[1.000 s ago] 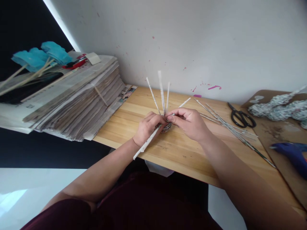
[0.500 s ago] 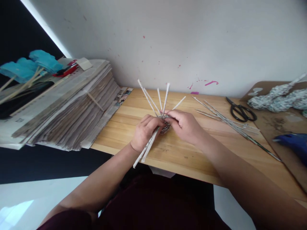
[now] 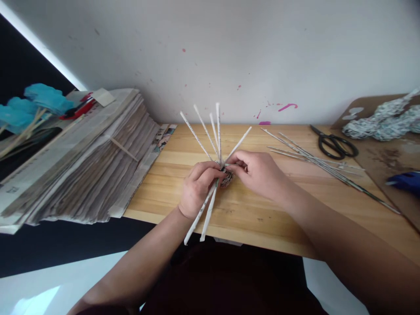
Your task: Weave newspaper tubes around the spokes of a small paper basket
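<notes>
A small round woven piece (image 3: 227, 179) made of rolled newspaper strands sits between my hands over the table, partly hidden by my fingers. Several white rolled paper sticks (image 3: 218, 131) fan up and away from it, and two more (image 3: 210, 210) point down toward the table's front edge. With fingers closed, my left hand (image 3: 199, 186) grips the woven piece from the left. My right hand (image 3: 259, 170) pinches a thin paper strand at the weave's right upper side; the fingertips hide part of it.
Loose paper sticks (image 3: 315, 162) lie crossed on the wooden table (image 3: 262, 223) at right, beside black scissors (image 3: 337, 144). White woven bundles (image 3: 380, 124) and a blue tool (image 3: 405, 180) rest on brown cardboard (image 3: 380, 157). A tall newspaper stack (image 3: 98, 162) stands left, with blue-topped sticks (image 3: 49, 98).
The upright sticks have turned slightly leftward with the woven piece, and the lower two have swung a little right. My right hand stays pinched near the weave. The camera view has shifted slightly.
</notes>
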Demonstrator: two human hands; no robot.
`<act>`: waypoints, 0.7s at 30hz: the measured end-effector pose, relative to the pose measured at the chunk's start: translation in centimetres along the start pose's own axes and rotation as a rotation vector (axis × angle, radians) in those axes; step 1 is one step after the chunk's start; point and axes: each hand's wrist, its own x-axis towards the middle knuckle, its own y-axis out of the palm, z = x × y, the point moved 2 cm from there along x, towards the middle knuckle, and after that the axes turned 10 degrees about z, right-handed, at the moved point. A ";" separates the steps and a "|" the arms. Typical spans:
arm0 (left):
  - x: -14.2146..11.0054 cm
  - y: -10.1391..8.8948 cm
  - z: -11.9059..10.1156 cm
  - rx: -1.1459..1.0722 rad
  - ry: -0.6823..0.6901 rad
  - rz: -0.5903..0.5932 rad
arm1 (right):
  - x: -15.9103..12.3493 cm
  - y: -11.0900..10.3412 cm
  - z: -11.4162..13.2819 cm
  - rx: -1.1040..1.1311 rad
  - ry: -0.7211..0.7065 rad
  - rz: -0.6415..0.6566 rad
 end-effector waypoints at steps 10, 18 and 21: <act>0.3 0.0 0.1 -0.084 -0.066 -0.010 | 0.1 1.4 -0.2 0.076 -0.247 -0.161; 0.2 0.1 0.5 -0.141 -0.068 -0.012 | 0.0 1.3 -0.2 0.051 -0.356 -0.129; 0.3 0.0 0.4 -0.150 -0.060 -0.010 | 0.1 1.3 -0.3 0.108 -0.279 -0.134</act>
